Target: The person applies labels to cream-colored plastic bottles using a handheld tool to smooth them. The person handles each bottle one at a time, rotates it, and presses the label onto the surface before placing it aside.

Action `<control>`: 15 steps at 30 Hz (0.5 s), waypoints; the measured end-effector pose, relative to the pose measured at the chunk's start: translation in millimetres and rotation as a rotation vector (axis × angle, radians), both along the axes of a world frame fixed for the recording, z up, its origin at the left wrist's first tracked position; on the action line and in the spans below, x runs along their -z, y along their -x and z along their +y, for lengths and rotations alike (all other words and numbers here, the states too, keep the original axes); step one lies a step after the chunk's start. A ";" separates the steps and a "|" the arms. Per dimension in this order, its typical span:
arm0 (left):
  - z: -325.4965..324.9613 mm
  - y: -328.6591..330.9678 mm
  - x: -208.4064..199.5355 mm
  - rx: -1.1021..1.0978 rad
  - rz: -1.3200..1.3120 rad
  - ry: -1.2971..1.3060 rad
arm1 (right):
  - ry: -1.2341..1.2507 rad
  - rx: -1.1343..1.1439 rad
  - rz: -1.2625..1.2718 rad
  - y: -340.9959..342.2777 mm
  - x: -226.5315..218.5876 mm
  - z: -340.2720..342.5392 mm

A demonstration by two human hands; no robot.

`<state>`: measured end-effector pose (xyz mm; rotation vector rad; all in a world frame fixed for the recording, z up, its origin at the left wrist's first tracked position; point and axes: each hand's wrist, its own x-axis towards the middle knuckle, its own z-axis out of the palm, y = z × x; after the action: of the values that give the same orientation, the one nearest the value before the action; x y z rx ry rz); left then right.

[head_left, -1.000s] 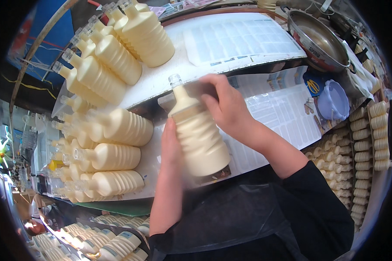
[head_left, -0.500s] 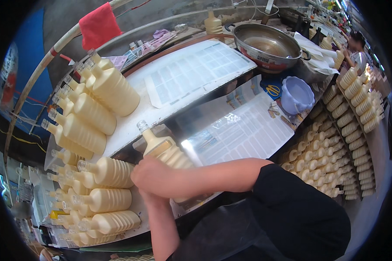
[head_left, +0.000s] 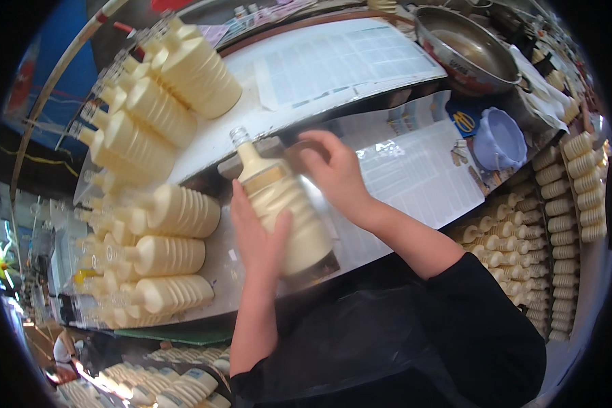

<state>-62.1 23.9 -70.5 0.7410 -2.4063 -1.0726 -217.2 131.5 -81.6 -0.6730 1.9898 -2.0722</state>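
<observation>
Steadying a cream-coloured bottle (head_left: pixel 302 221), the left hand (head_left: pixel 253 234) presses on its 9 o'clock side, fingers stretched toward the shoulder and thumb laid over the ribbed body. The bottle sits at the middle of the workspace, clear neck pointing to 11 o'clock, with a tan band (head_left: pixel 264 178) across its shoulder. Just beside it, at about 1 to 2 o'clock, is the right hand (head_left: pixel 340 173), thumb and fingers curved with a narrow gap between them; I cannot tell whether it pinches anything or touches the bottle.

With the bottle as clock centre, a cluster of similar bottles (head_left: pixel 173 257) sits near the left hand at 9 o'clock, and a second group (head_left: pixel 200 75) around 11. One pale sheet (head_left: pixel 350 61) lies at 1 o'clock, a printed sheet (head_left: pixel 415 180) between 2 and 3. Farther out are a metal pan (head_left: pixel 455 64) toward half past one, a lavender basin (head_left: pixel 500 139) past 2, and rows of bottles (head_left: pixel 503 251) at 3.
</observation>
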 end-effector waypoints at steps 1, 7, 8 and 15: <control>-0.5 -2.3 0.1 -0.018 -0.008 -0.003 | 0.043 -0.041 -0.035 -8.6 -5.0 1.7; 0.9 3.5 4.2 -0.030 0.021 -0.040 | -0.103 0.109 0.256 -4.4 20.2 2.5; -0.1 0.6 5.7 -0.047 0.031 -0.072 | -0.127 0.114 0.267 -4.8 21.8 2.8; -1.6 -1.8 10.7 -0.085 0.001 -0.198 | -0.165 -0.059 0.961 -44.7 -30.4 1.7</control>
<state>-60.3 22.4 -81.3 0.8982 -2.2676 -1.2879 -172.5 133.2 -51.2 -1.9164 2.4576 -1.6360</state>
